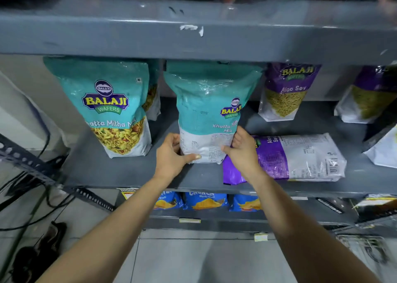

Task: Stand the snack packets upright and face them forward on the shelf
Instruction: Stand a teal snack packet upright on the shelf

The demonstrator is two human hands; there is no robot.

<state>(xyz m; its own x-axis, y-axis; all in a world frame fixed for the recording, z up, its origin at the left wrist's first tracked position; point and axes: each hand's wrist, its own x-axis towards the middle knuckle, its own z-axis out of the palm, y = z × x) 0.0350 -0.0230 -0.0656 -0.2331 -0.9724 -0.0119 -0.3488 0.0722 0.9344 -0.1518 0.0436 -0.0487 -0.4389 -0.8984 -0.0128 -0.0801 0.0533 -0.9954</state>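
Teal Khatta Mitha packet (209, 113) standing upright mid-shelf, back panel facing out, base just behind the shelf's front lip, top nearly touching the shelf above. Pinched at both bottom corners: left hand (171, 153) wrapped round the lower left edge with thumb across the front, right hand (241, 150) clamped on the lower right edge, thumb pressing the white panel. Got a forward-facing teal packet (111, 108) upright to the left with a clear gap of bare grey shelf (120, 175) between. Tighter on the right: purple Aloo Sev packet (300, 158) lying flat, back side up, its near end tucked under the right wrist. Upright Aloo Sev packet (287, 91) further back, another purple one (369, 95) at far right. Blue chip packets (206, 201) one shelf down, tiled floor (193, 261) below, loose cables (43, 196) off to the left
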